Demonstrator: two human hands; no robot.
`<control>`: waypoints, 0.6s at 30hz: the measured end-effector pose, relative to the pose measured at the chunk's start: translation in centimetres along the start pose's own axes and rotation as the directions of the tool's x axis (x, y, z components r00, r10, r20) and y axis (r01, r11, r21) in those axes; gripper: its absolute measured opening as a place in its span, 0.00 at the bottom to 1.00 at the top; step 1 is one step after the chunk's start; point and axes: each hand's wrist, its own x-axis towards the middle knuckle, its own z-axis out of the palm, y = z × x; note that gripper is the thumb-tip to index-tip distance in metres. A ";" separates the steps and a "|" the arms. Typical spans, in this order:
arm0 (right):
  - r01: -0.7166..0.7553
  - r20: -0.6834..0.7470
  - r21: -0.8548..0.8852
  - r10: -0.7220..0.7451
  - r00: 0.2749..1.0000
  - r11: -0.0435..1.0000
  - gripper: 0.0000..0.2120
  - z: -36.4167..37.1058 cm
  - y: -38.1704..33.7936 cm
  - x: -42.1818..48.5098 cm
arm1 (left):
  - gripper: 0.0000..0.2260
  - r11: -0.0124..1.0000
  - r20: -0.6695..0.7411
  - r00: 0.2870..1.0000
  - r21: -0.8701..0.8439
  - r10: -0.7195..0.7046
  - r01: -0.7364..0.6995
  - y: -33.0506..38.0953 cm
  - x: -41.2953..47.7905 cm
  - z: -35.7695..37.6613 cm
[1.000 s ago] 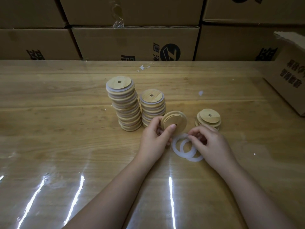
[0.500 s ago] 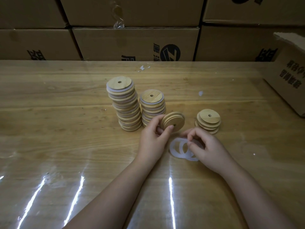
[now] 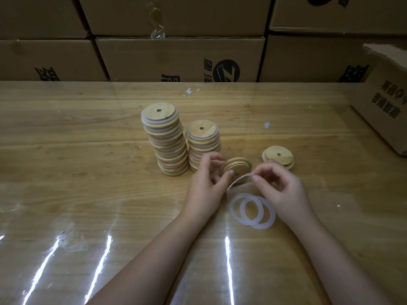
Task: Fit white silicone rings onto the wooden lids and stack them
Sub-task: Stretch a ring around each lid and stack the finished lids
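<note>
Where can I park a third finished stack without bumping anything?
Widest bare tabletop lies left of the tall stack. Another strip runs behind it and the shorter stack to the cardboard boxes, bar small scraps. Crowded: the centre, where the left hand holds a lid, the right hand pinches a ring by the loose rings, with the small lid pile close behind.

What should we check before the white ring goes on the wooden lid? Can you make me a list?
1. Left hand grips the round wooden lid: ok.
2. Right hand pinches one white silicone ring: ok.
3. Ring lined up with the lid's rim: not ok, it sits beside the lid.
4. Ring flat, untwisted: cannot tell, seen edge-on.
5. Two spare white rings lie on the wooden table: ok.
6. Shorter stack of ringed lids stands upright: ok.
</note>
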 end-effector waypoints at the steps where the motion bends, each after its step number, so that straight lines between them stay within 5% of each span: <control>1: -0.028 -0.039 0.028 0.029 0.999 0.999 0.08 0.1 0.0 0.0 | 0.15 1.000 0.031 0.999 0.015 0.019 -0.019 0.1 -0.1 0.0; 7: -0.010 -0.159 0.026 0.014 0.987 1.000 0.05 0.3 0.4 0.3 | 0.08 0.979 0.127 0.979 0.108 0.159 -0.173 0.4 -0.2 -0.1; 18: 0.023 -0.141 -0.065 -0.032 0.990 0.998 0.07 0.4 1.0 0.4 | 0.10 0.981 0.103 0.981 0.084 0.165 -0.174 0.7 -0.5 -0.1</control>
